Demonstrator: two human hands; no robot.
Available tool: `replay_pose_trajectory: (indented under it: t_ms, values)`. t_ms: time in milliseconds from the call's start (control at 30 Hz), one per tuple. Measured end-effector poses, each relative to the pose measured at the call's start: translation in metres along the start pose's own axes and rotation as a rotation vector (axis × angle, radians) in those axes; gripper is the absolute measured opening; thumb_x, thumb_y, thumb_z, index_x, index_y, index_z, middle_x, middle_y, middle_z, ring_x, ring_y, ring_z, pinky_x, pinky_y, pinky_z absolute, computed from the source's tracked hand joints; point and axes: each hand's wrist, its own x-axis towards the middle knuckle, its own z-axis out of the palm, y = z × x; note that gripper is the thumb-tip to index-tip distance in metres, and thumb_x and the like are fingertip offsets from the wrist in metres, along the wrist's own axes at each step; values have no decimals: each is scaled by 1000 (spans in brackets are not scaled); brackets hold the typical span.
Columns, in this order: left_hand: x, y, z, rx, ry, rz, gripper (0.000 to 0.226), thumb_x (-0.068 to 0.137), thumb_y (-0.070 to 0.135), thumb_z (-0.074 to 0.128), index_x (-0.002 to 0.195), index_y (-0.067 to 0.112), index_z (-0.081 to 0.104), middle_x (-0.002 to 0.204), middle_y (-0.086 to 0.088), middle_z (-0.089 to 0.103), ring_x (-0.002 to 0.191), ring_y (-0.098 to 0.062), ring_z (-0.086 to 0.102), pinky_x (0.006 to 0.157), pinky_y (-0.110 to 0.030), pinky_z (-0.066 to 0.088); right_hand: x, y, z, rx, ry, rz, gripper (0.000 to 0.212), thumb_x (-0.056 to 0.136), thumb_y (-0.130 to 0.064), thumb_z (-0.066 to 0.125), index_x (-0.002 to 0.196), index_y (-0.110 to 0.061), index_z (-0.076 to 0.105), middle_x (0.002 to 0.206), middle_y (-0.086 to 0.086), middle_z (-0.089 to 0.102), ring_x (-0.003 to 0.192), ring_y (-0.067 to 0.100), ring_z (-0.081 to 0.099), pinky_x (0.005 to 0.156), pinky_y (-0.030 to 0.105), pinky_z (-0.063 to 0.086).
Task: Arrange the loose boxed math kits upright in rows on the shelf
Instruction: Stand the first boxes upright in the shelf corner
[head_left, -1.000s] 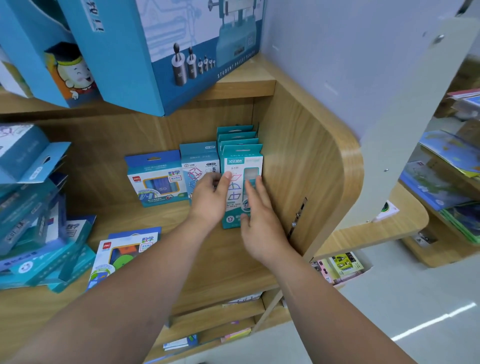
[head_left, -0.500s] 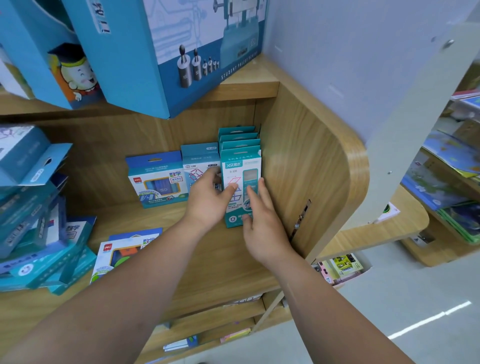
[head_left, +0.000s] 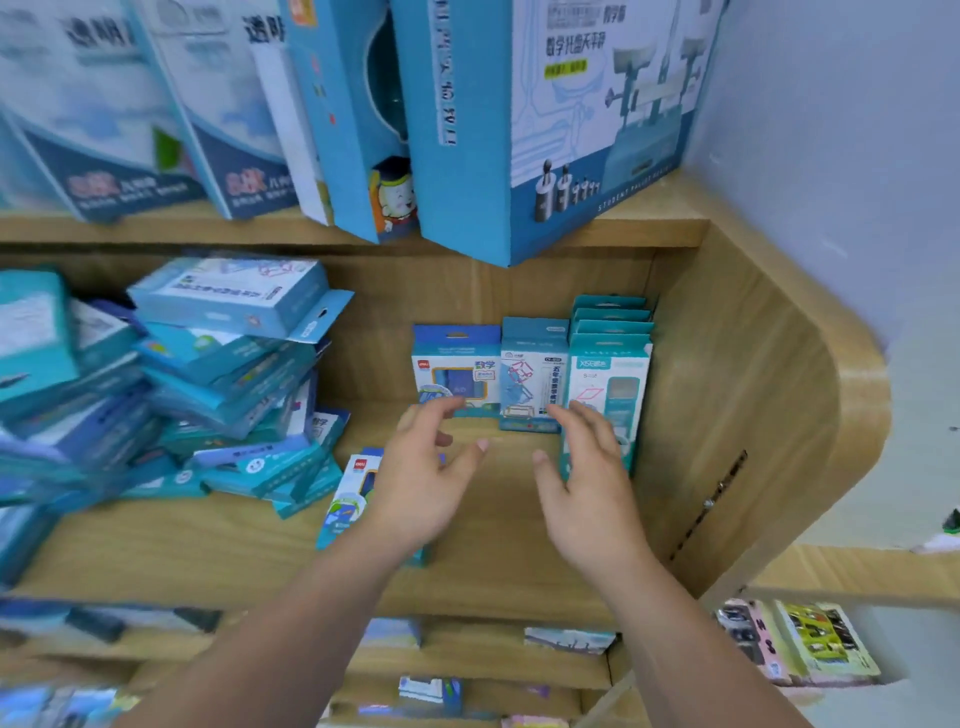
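Wooden shelf (head_left: 493, 551) with upright teal boxed kits (head_left: 608, 374) at right, left hand (head_left: 423, 486) and right hand (head_left: 589, 486) spread, empty.

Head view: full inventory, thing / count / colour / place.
teal boxes: four visible, teal, upright in a row against the right side panel
cube-print box: one, teal and white, upright beside them
blue box: one, blue, upright, left of that
flat box: one, blue and white, lying under the left wrist
loose pile: many, teal and blue, left end of the shelf
shelf: one, wood
large boxes: several, blue and white, upper shelf
card packs: two, pink and yellow, lower right
left hand: open, holds nothing
right hand: open, holds nothing
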Motion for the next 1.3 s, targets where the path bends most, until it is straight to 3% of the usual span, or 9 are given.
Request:
replay_pose_trajectory:
  t_ms: [167, 300, 400, 533, 733, 833, 967, 1067, 1300]
  values:
    - [-23, -13, -86, 143, 147, -17, 42, 88, 36, 71, 127, 32, 56, 119, 16, 52, 100, 3, 55, 75, -8, 40, 17, -57, 34, 128, -126, -87, 44, 96, -31, 59, 139, -28, 51, 144, -7, 42, 134, 12, 42, 111, 37, 37]
    - [-29, -15, -146, 257, 266, 52, 42, 87, 40, 71, 125, 31, 56, 116, 16, 52, 98, 2, 55, 81, -18, 43, 28, -102, 59, 330, -166, -20, 39, 95, -41, 60, 133, -33, 55, 134, -12, 52, 119, 6, 54, 105, 35, 43]
    - [-24, -15, -180, 287, 326, 92, 42, 88, 34, 71, 126, 26, 56, 115, 14, 51, 96, -2, 53, 81, -9, 38, 40, -137, 73, 468, -177, 70, 41, 95, -46, 59, 133, -34, 53, 128, -11, 57, 104, -1, 57, 94, 29, 47]
    - [-1, -18, -217, 388, 354, 176, 45, 87, 42, 63, 127, 22, 56, 119, 6, 55, 104, -15, 54, 91, -30, 43, 63, -170, 92, 523, -120, 171, 51, 91, -56, 60, 135, -35, 48, 116, -11, 60, 103, 13, 61, 98, 44, 51]
    - [48, -28, -254, 504, 372, 303, 45, 86, 40, 63, 123, 14, 62, 116, -5, 59, 103, -27, 53, 94, -33, 38, 80, -198, 116, 527, -23, 234, 64, 82, -67, 62, 137, -36, 46, 126, -3, 59, 113, 22, 61, 98, 49, 52]
    - [67, -34, -263, 543, 313, 309, 49, 88, 42, 63, 128, 15, 60, 123, -8, 57, 110, -30, 51, 98, -38, 38, 81, -209, 124, 586, 40, 278, 57, 85, -61, 64, 133, -32, 50, 120, -3, 63, 99, 19, 67, 79, 38, 58]
    - [80, -43, -265, 510, 137, 296, 49, 91, 44, 60, 132, 16, 60, 136, -10, 53, 121, -33, 53, 104, -43, 42, 80, -224, 131, 650, 136, 307, 48, 87, -49, 70, 125, -25, 56, 109, -2, 67, 67, 16, 67, 52, 24, 49]
    - [81, -47, -263, 440, 89, 311, 45, 92, 36, 64, 132, 14, 60, 138, -8, 51, 122, -29, 54, 103, -40, 44, 76, -232, 133, 705, 171, 322, 39, 88, -37, 73, 120, -18, 61, 101, 2, 68, 62, 17, 66, 52, 24, 52]
    - [72, -50, -263, 222, 173, 442, 32, 89, 36, 61, 112, 16, 70, 125, -4, 56, 114, -20, 56, 98, -31, 45, 53, -233, 119, 819, 224, 311, 28, 91, -19, 71, 118, -17, 66, 113, 3, 66, 64, 24, 67, 56, 26, 57]
